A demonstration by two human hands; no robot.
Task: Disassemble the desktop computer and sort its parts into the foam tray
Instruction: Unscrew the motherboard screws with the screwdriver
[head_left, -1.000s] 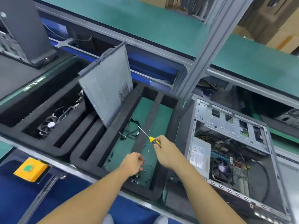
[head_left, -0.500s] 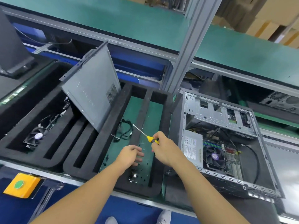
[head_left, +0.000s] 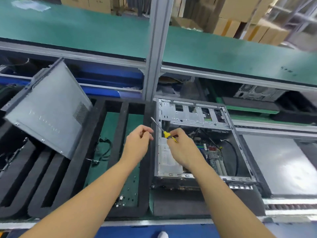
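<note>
Head view: right hand (head_left: pixel 181 148) grips the screwdriver (head_left: pixel 163 133) by its yellow handle. Left hand (head_left: pixel 139 140) is half curled, maybe w/ a screw, I cannot tell. PC case (head_left: pixel 188 115) lies open just beside the foam tray (head_left: pixel 85 152). Prob. heavy, stiff, sharp edges; boards fragile, so hold the frame.

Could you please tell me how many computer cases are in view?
2. The open case lies by the right hand; a second case sits under the green shelf, upper right. Others may be hidden.
</note>
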